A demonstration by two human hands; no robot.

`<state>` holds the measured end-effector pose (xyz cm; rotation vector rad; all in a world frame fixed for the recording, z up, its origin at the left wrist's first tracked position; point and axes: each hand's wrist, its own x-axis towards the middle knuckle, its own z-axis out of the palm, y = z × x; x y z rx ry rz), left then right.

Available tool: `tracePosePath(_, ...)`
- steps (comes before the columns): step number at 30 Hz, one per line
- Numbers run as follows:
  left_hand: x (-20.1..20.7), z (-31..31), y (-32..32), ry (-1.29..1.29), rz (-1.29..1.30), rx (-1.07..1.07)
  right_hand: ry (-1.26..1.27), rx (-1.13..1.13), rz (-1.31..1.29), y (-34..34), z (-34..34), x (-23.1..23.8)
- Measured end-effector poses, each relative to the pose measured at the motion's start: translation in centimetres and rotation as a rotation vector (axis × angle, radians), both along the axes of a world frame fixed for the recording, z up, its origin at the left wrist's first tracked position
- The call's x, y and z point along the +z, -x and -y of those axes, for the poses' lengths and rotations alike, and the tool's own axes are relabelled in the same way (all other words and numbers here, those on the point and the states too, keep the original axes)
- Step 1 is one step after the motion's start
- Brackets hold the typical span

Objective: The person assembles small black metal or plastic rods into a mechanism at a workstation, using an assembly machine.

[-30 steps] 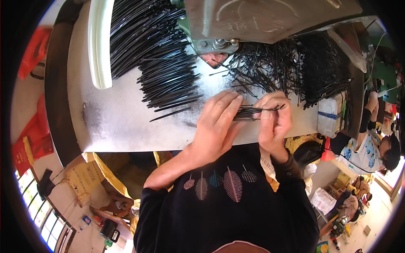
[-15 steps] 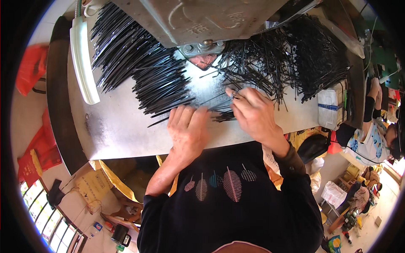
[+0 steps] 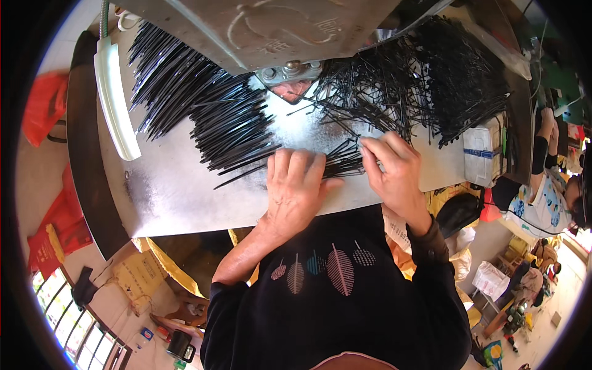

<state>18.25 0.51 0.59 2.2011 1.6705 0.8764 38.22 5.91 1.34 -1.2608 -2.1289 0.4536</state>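
Observation:
My left hand [image 3: 295, 185] lies low over the ends of several thin black rods at the middle of the metal table, thumb held apart from the fingers; its fingertips are hidden. To its right, my right hand [image 3: 394, 169] is closed in a pinch at the end of a thin black rod. A small bunch of rods [image 3: 346, 158] fans out between both hands. Left of them is a pile of rods [image 3: 231, 123] laid roughly side by side. Beyond my right hand lies a tangled heap of rods [image 3: 382, 86], some with small bent or knobbed ends.
A machine's metal housing [image 3: 259, 31] overhangs the table [image 3: 179, 197], with its bolted lower part [image 3: 287, 74] near the rods. At the left stands a white lamp [image 3: 116, 98]. A white box with a blue band [image 3: 484, 151] is at the right edge. Another person [image 3: 539, 191] is farther right.
My left hand has shifted right, and its thumb now stands out. My right hand has moved slightly right and away from the left. More of the rod bunch shows between them.

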Motion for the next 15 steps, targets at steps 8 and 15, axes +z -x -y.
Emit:
tracePosePath(8,-1.1,0.7,-0.2,-0.067,-0.025,-0.138,0.014,0.099,0.146,1.2,-1.8,-0.6)
tracePosePath(15,-1.8,1.3,-0.1,-0.066,-0.012,-0.139,0.116,0.2,0.118,0.0,-0.5,0.3)
